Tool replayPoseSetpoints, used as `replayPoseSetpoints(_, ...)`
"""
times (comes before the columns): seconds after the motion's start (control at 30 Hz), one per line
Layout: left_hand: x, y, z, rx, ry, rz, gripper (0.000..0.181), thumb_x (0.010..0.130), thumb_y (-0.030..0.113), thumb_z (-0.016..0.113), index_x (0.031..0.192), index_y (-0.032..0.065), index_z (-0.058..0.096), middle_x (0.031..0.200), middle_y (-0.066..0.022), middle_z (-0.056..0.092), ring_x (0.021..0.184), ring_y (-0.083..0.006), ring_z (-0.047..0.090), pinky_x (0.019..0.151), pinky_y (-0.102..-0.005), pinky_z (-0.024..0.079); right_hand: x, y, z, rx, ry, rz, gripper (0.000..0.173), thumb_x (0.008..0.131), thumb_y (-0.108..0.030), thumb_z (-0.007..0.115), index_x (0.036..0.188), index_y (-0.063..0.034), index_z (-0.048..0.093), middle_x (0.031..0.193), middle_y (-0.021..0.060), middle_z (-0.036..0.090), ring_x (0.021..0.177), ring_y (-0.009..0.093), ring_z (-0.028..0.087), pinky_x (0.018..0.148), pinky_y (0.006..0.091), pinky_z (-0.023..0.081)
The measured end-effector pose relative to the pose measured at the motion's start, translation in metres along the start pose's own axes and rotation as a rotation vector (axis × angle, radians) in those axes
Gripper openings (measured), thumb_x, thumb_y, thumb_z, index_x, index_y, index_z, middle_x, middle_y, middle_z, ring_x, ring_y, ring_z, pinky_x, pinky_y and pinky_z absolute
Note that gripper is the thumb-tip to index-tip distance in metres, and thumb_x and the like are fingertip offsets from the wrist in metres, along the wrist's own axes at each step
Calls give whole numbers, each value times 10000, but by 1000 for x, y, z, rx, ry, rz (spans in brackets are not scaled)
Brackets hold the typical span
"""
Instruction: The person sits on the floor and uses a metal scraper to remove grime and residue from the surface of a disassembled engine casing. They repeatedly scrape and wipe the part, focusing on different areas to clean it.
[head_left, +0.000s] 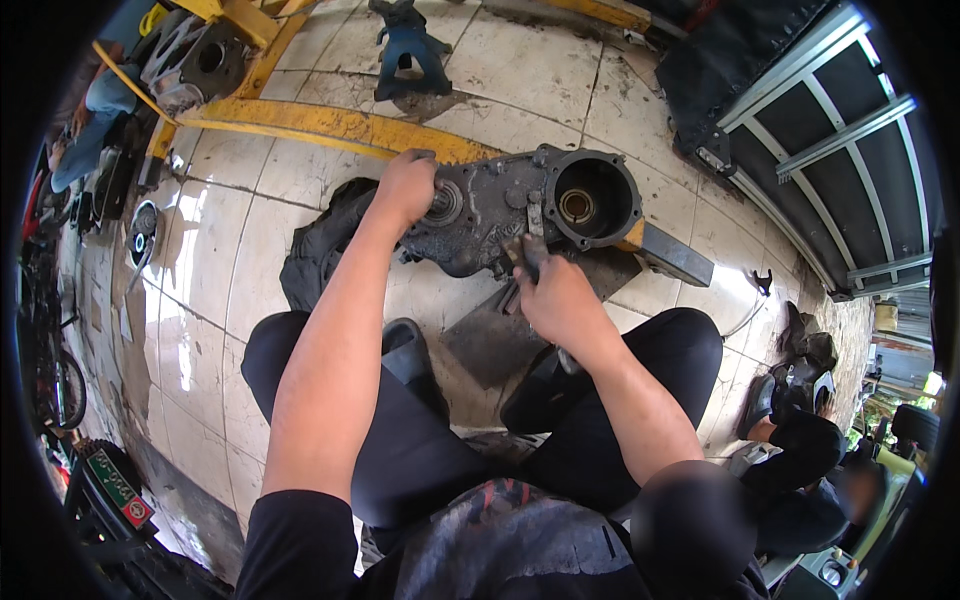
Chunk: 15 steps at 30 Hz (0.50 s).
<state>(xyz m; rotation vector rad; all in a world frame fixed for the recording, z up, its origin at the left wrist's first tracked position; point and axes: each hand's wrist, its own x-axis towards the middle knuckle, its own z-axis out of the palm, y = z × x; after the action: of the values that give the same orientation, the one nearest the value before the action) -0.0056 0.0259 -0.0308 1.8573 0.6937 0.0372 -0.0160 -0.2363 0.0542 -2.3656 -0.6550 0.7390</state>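
A grimy cast-metal gear housing (487, 206) lies in front of me. Its right end has a large round bore (596, 199) with a brass-coloured ring inside. My left hand (409, 184) is closed at the housing's left end, beside a splined shaft seated in a bearing (448, 201); its fingertips are hidden. In my right hand (559, 296) is a dark, worn hand tool (529, 251), its head against the housing's near side. What kind of tool it is stays unclear. Below it, a flat dark plate (487, 341) lies on the tiles between my feet.
A yellow steel frame beam (300, 124) runs behind the housing. Beyond it stands a blue jack stand (412, 60). Dark crumpled material (315, 255) lies at left, near a small metal part (142, 232). People sit at far left and lower right. A metal-framed panel (832, 127) stands right.
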Motion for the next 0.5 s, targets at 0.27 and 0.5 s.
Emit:
replayPoseSetpoints(0.27,8,-15,1,-81,17,-36,423,974,127,470,1293,-105,621,1096,-180,698,837,-210,674,815,-328,507,-4,-10,-7,46,-25,52,499,1012,-236,580,1426,40,538,878,321,690,901,491,680,802,494,535)
replayPoseSetpoints(0.5,20,-38,9,-105,82,64,393,940,162,529,1190,-113,657,1104,-268,696,893,-323,695,837,-384,521,0,-10,-12,-5,-36,49,447,1007,-185,540,1382,57,544,906,331,696,911,507,679,836,551,538)
